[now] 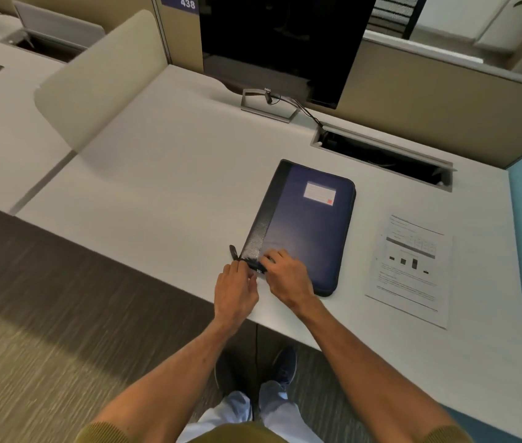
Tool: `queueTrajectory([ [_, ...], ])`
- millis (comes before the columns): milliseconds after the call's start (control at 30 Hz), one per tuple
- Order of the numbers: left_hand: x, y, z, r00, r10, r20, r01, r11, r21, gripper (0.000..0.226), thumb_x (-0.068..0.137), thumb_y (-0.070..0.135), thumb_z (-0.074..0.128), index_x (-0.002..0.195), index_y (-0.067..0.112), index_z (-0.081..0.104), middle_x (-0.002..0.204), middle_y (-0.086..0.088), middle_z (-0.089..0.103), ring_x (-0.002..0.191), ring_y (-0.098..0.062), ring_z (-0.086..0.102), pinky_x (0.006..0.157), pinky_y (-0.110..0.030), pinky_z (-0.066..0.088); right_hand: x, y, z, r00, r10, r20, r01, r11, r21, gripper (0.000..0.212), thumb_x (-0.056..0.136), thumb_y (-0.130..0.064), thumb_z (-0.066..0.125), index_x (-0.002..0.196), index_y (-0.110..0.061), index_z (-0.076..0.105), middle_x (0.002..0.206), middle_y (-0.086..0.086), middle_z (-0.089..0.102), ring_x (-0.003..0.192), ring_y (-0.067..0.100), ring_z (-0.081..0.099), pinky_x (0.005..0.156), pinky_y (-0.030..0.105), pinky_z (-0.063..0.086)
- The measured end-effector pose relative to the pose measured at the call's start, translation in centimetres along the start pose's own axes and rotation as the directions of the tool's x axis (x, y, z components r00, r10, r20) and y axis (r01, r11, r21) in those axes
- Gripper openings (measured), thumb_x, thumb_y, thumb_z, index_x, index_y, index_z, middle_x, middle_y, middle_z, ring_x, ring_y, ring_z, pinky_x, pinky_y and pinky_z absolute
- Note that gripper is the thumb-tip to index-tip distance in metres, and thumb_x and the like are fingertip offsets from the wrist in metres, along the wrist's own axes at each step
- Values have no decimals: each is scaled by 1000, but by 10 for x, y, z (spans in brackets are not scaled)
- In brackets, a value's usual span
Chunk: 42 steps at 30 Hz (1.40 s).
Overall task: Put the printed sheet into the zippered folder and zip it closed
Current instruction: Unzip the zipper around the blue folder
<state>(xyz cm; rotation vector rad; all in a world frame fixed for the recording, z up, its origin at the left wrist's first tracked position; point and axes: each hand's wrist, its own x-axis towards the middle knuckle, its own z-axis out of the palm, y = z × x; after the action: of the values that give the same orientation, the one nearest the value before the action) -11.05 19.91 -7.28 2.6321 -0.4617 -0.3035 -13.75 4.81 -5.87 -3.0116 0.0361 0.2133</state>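
White desk [164, 174] fills the view, with a dark monitor [285, 43] at the back. On it lies the closed blue folder [307, 225], and the printed sheet [411, 270] lies flat just to its right, apart from it. Both hands meet at the folder's near left corner: the left hand [235, 290] pinches at the zipper end, the right hand [287, 276] presses curled fingers on the cover.

folder [304, 228] on desk [164, 174], sheet [411, 270] prob. just rt
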Motion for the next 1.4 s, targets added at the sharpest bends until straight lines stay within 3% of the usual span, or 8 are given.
queueTrajectory([
  [100, 1, -4, 0, 1000, 16, -10, -16, 999, 36, 22, 109, 29, 59, 127, 18, 62, 125, 2, 68, 113, -16, 62, 101, -33, 54, -3, 6, -1, 1000, -7, 2, 7, 1000, 13, 38, 111, -27, 52, 149, -22, 55, 147, -1, 58, 130, 19, 57, 93, 31, 63],
  [300, 3, -30, -11, 995, -99, -29, 100, 994, 39, 16, 110, 29, 58, 117, 16, 62, 117, -1, 65, 107, -19, 59, 95, -38, 54, -10, 15, -2, 999, 34, 35, -35, 999, 21, 38, 111, -22, 50, 148, -21, 56, 148, -1, 57, 133, 20, 56, 91, 34, 63],
  [567, 19, -46, -29, 977, 188, 96, -202, 964, 170, 35, 109, 20, 54, 143, 11, 53, 166, -1, 41, 149, -20, 47, 114, -33, 51, -10, 14, -2, 997, 72, 35, -73, 997, 28, 38, 110, -20, 50, 147, -24, 56, 148, -4, 55, 134, 17, 53, 89, 32, 63],
  [833, 24, -47, -37, 982, 166, 92, -178, 973, 146, 24, 107, 30, 57, 126, 16, 62, 151, 3, 53, 131, -17, 58, 104, -31, 53, -9, 13, -2, 995, 100, -11, -98, 990, 102, 38, 107, -23, 57, 145, -25, 59, 148, -4, 56, 132, 16, 57, 96, 33, 63],
  [967, 29, -42, -42, 994, 98, 53, -102, 990, 100, 29, 105, 37, 58, 126, 18, 62, 142, 3, 57, 125, -18, 59, 102, -35, 54, -15, 22, -5, 976, 200, -83, -176, 955, 238, 31, 104, -37, 61, 131, -24, 68, 135, -6, 64, 118, 14, 64, 94, 32, 63],
  [1167, 49, -11, -43, 991, 132, 24, -133, 989, 64, 27, 109, 30, 54, 129, 15, 62, 139, -1, 60, 122, -21, 61, 100, -37, 54, -37, 54, -6, 761, 627, -166, -478, 716, 510, 18, 104, -19, 64, 119, -14, 72, 122, 3, 70, 105, 21, 70, 87, 34, 64],
  [1267, 59, 11, -39, 984, 174, 46, -176, 983, 44, 28, 110, 30, 54, 132, 14, 61, 141, -1, 59, 124, -22, 62, 102, -36, 54, -48, 67, -5, 676, 724, -135, -550, 618, 562, 17, 103, -16, 63, 120, -14, 70, 122, 5, 69, 106, 23, 69, 88, 35, 63],
  [1400, 71, 41, -31, 975, 200, 95, -200, 980, -10, 33, 109, 28, 55, 138, 12, 58, 149, -5, 57, 132, -27, 61, 110, -39, 53, -54, 82, -7, 554, 831, -57, -636, 466, 616, 35, 103, -17, 65, 137, -14, 62, 139, 7, 62, 123, 26, 65, 99, 41, 61],
])
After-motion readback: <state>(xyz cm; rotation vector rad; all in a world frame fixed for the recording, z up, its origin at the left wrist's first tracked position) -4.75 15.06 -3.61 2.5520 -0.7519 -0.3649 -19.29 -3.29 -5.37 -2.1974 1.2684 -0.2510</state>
